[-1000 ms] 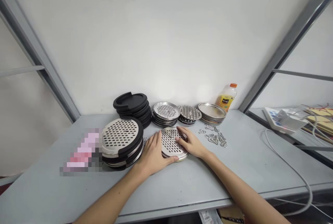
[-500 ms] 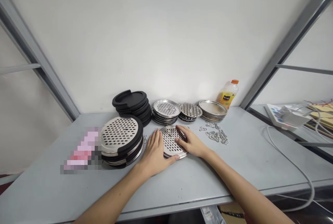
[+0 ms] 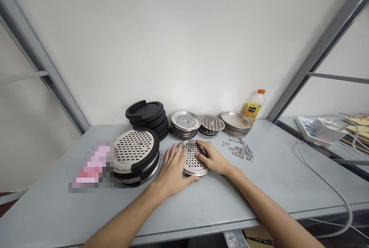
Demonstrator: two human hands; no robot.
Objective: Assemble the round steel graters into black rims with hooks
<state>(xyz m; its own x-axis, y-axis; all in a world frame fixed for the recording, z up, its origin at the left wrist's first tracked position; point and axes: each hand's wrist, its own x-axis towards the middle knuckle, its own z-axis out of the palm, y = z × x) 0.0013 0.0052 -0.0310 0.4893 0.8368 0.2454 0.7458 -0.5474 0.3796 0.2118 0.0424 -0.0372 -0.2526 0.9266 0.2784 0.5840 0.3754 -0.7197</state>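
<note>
A round perforated steel disc (image 3: 192, 158) lies flat on the grey table (image 3: 259, 190). My left hand (image 3: 172, 169) rests on its left edge, fingers stretched out and thumb under the near rim. My right hand (image 3: 212, 157) lies on its right side, fingers spread flat on the metal. Left of them stands a stack of perforated discs in black rings (image 3: 135, 155). A heap of small wire clips (image 3: 240, 150) lies just right of my right hand.
Along the wall stand a stack of black rings (image 3: 147, 115), a stack of perforated discs (image 3: 183, 124), a smaller perforated stack (image 3: 211, 124), plain steel plates (image 3: 236, 123) and a yellow bottle (image 3: 253, 105). A white cable (image 3: 325, 186) and power strip (image 3: 313, 130) lie at right.
Both hands stay on the disc; my left fingers have crept slightly further over its left edge. The view has shifted a little.
</note>
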